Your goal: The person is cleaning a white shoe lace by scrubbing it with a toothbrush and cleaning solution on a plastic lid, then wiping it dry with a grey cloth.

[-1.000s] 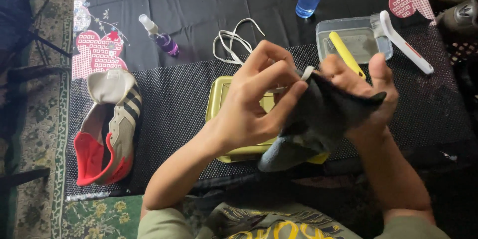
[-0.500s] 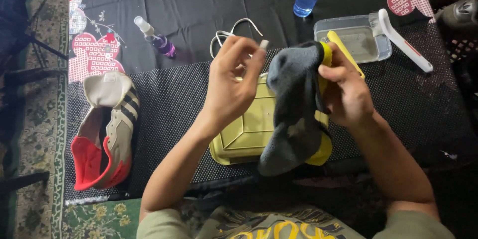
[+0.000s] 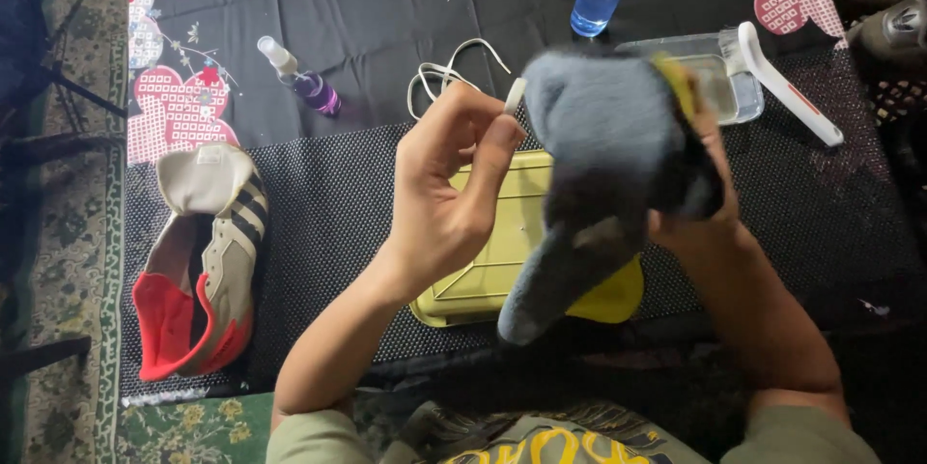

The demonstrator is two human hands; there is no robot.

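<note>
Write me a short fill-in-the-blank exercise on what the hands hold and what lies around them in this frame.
1. The right hand holds up a grey ____.
2. The left hand pinches a small ____ piece between its fingertips.
3. Below both hands lies a ____ tray on the dark mat.
4. The shoe lies to the ____ of the tray.

Missing words: cloth; white; yellow; left

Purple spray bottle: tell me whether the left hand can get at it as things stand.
Probably yes. The left hand is raised, pinching something small and white, and the mat between it and the purple spray bottle lies bare.
</note>
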